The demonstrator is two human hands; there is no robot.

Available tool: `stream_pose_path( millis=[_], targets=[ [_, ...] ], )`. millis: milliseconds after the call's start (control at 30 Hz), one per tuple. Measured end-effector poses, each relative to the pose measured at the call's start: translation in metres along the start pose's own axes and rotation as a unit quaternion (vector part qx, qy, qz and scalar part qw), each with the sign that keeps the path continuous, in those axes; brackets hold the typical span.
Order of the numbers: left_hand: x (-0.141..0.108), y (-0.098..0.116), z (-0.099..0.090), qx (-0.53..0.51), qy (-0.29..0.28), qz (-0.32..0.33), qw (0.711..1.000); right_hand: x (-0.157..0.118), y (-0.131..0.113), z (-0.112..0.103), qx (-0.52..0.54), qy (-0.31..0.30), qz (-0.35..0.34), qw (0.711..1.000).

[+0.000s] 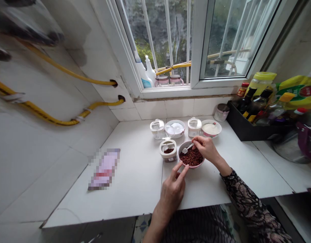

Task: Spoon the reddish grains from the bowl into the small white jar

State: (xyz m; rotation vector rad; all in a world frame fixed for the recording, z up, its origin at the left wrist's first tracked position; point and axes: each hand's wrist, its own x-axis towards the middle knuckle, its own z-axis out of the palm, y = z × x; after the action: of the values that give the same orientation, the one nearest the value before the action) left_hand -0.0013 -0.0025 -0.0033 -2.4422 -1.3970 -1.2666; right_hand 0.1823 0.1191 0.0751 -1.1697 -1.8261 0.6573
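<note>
My right hand (206,148) pinches the handle of a small white spoon (186,150), whose scoop rests over dark red peppercorn-like bits in a pink-rimmed bowl (192,166). Two outstretched fingers of my left hand (173,185) reach the bowl's near left rim; nothing lies in that hand. Just left of the bowl stands a small clear jar (168,153), its lid raised, with some of the same dark bits inside. Behind are a lidded jar (157,129), a bowl of white grains (175,128), another lidded jar (194,127) and a bowl of cream-coloured grains (211,128).
A pixelated purple packet (104,168) lies on the white counter (135,182) at left. A black box (252,130) of bottles stands at right, near a metal pot (287,145). A small canister (221,112) is by the tiled wall below the window.
</note>
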Motion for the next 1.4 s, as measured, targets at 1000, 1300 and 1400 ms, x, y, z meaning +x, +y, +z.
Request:
stream_pose_path(
  millis=[1000,1300,1400],
  targets=[
    [0.001,0.001,-0.001,0.000,0.001,0.002,1.000,0.005,-0.002,-0.006,0.154,-0.003,0.138,0.978],
    [0.001,0.000,0.000,-0.001,0.004,0.004,1.000,0.008,-0.014,0.004,0.295,0.002,0.165,0.941],
    [0.001,0.000,0.001,0.000,0.004,0.006,1.000,0.001,-0.023,0.019,0.276,0.019,0.103,0.955]
  ],
)
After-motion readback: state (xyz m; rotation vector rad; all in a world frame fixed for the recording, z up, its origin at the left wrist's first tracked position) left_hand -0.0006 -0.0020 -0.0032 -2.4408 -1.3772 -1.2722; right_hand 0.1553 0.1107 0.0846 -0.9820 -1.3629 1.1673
